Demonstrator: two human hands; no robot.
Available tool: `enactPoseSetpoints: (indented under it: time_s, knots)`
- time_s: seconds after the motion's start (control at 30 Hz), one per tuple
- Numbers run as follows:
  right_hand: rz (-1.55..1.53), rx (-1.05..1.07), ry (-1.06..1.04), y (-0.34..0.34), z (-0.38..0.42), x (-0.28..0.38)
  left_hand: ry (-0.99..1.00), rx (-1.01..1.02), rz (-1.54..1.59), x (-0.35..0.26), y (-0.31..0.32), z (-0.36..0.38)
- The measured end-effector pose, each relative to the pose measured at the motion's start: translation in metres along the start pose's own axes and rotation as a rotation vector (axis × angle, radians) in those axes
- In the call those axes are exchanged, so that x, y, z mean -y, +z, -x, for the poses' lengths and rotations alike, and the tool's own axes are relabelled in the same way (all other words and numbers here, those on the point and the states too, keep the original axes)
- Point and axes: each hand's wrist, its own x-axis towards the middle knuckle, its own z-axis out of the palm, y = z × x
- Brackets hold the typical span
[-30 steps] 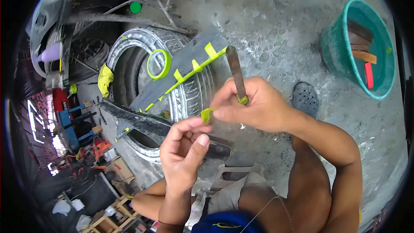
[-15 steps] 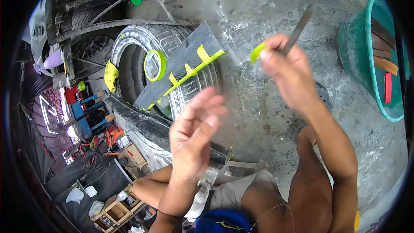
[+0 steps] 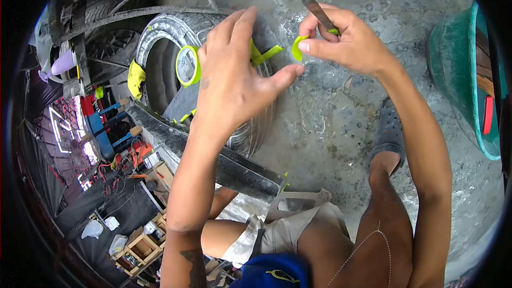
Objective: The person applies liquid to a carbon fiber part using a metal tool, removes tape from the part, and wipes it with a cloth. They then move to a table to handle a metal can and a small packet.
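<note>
My right hand [image 3: 352,45] pinches a short curled strip of yellow-green tape [image 3: 297,49] between thumb and finger. A dark flat metal blade [image 3: 319,15] is also held in its fingers, pointing up and left. My left hand [image 3: 234,69] is open, fingers stretched up and thumb out towards the strip, apart from it. Behind that hand lies a dark flat panel [image 3: 181,102], largely hidden, propped on a tire [image 3: 152,40]. Yellow-green tape pieces [image 3: 270,54] stick along the panel's edge. A roll of the same tape [image 3: 198,74] rests on the panel.
A long black trim piece [image 3: 242,169] lies between the tire and my legs. At the right stands a green tub [image 3: 453,69] with wood pieces. Rusty metal bars [image 3: 133,18] stand behind the tire; a wooden box [image 3: 144,260] and cables are at lower left.
My left hand has risen and now covers much of the panel. My right hand has moved left with the tape strip and blade, bringing the hands closer together.
</note>
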Motion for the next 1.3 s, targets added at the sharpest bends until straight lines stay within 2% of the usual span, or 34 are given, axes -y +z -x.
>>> enactPoseSetpoints:
  time_s: [0.07,0.17,0.6,0.93,1.07,1.17,1.23,1.3]
  knots:
    - [0.033,0.015,-0.054,-0.001,-0.004,0.000,-0.012,0.012,-0.031,-0.001,0.004,-0.004]
    - [0.008,0.034,0.011,0.002,-0.007,-0.001,-0.034,0.023,-0.063,-0.001,0.008,-0.008]
    - [0.056,0.054,-0.022,0.007,-0.021,-0.007,-0.017,-0.026,0.028,0.006,0.016,-0.004]
    - [-0.075,0.019,-0.012,0.014,-0.020,-0.025,-0.039,-0.018,-0.025,0.006,0.015,-0.001]
    - [-0.076,0.012,-0.080,0.012,-0.021,-0.030,0.012,-0.018,-0.001,0.013,0.015,-0.001]
    - [-0.039,0.028,0.001,0.011,-0.021,-0.024,0.049,0.000,0.019,0.015,0.010,-0.002]
    - [-0.025,0.012,-0.022,0.013,-0.022,-0.025,0.074,0.018,0.019,0.018,0.005,-0.003]
    - [-0.013,-0.003,-0.044,0.014,-0.022,-0.026,0.194,0.033,0.079,0.023,0.002,-0.007]
